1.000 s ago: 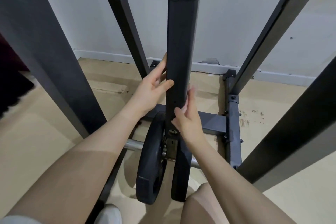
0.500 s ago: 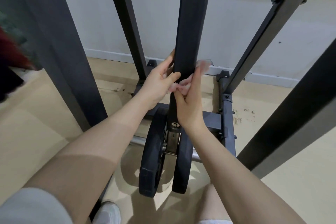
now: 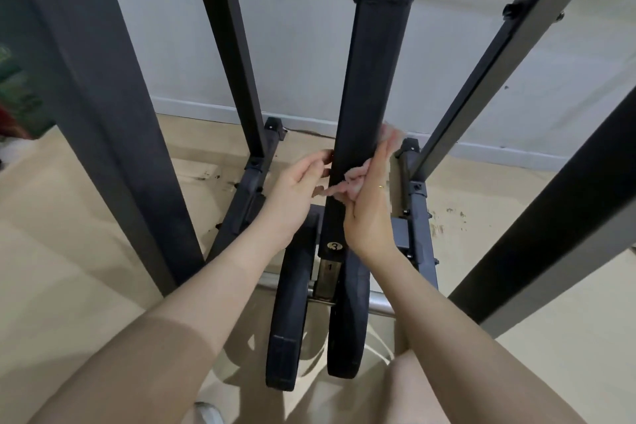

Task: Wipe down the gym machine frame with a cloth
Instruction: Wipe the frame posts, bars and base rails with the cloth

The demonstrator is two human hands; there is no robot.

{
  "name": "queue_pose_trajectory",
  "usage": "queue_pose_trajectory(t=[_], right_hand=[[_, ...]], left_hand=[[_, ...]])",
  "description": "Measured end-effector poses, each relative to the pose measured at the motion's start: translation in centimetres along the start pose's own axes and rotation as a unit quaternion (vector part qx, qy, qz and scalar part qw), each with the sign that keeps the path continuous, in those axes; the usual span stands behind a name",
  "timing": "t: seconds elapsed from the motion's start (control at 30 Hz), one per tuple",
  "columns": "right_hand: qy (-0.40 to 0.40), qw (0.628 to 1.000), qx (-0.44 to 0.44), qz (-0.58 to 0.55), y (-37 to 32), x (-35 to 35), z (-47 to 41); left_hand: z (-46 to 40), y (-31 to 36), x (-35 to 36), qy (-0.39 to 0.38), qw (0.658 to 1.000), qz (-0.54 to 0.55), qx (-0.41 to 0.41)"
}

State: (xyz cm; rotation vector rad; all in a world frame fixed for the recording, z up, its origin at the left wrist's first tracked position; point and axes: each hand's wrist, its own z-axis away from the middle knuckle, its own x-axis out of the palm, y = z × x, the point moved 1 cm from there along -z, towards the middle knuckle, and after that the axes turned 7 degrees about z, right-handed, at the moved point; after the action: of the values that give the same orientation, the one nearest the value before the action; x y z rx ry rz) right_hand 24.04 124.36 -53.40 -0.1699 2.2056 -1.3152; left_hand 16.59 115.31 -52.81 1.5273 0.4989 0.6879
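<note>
1. Both hands sit lower in view than half a second ago, and the left thumb has come off the front of the post.
2. Two black weight plates [image 3: 287, 317] stand on edge nearest, on a steel bar [image 3: 380, 304].
3. Right hand [image 3: 370, 206] presses a pink cloth [image 3: 351, 184] against the central post [image 3: 370, 96], fingers straight.
4. Left hand [image 3: 296, 189] curls its fingers round the post's left edge.
5. Behind stands a white wall [image 3: 303, 55].

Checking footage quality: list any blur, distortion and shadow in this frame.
Head view: wide-angle lens splays the black frame posts outward; the pink cloth and the right hand are slightly motion-blurred; the left edge is smeared; soft shadows lie on the floor beneath the weight plates.
</note>
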Motion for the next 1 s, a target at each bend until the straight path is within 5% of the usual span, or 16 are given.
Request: queue_pose_trajectory(t=[0.07, 0.13, 0.2, 0.27, 0.43, 0.5, 0.57, 0.7, 0.9, 1.0], right_hand=[[-0.017, 0.999, 0.038, 0.023, 0.4, -0.3, 0.1], [0.003, 0.976, -0.122, 0.179, 0.7, -0.5, 0.0], [0.038, 0.88, -0.346, 0.323, 1.0, -0.5, -1.3], [0.024, 0.805, -0.46, 0.373, -1.0, 0.2, -2.9], [-0.214, 0.568, -0.509, 0.611, 1.2, 1.2, -0.4], [-0.293, 0.511, -0.514, 0.624, 2.1, 1.0, 1.3], [-0.261, 0.505, -0.557, 0.606, 1.3, 1.0, -0.3], [-0.116, 0.56, -0.542, 0.616, -0.5, 0.4, -3.2], [-0.274, 0.516, -0.543, 0.604, 5.5, 1.3, 4.2], [-0.204, 0.573, -0.586, 0.536, 3.7, -0.1, 0.9]], left_hand=[[0.6, 0.0, -0.7, -0.047, 0.998, 0.033, -0.027], [0.9, -0.1, -1.0, -0.089, 0.993, 0.064, -0.047], [1.1, -0.3, -1.4, -0.102, 0.987, 0.111, -0.058], [1.2, -0.7, -1.9, -0.068, 0.986, 0.137, -0.06], [1.5, -1.2, -4.1, 0.03, 0.993, 0.09, -0.071], [1.5, -1.5, -4.7, 0.036, 0.996, 0.04, -0.077], [1.5, -1.7, -5.1, 0.039, 0.995, 0.019, -0.09], [1.7, -1.8, -5.9, 0.039, 0.994, 0.019, -0.103], [2.5, -2.6, -5.7, -0.006, 0.994, -0.055, -0.099], [2.4, -3.3, -5.8, -0.029, 0.991, -0.094, -0.089]])
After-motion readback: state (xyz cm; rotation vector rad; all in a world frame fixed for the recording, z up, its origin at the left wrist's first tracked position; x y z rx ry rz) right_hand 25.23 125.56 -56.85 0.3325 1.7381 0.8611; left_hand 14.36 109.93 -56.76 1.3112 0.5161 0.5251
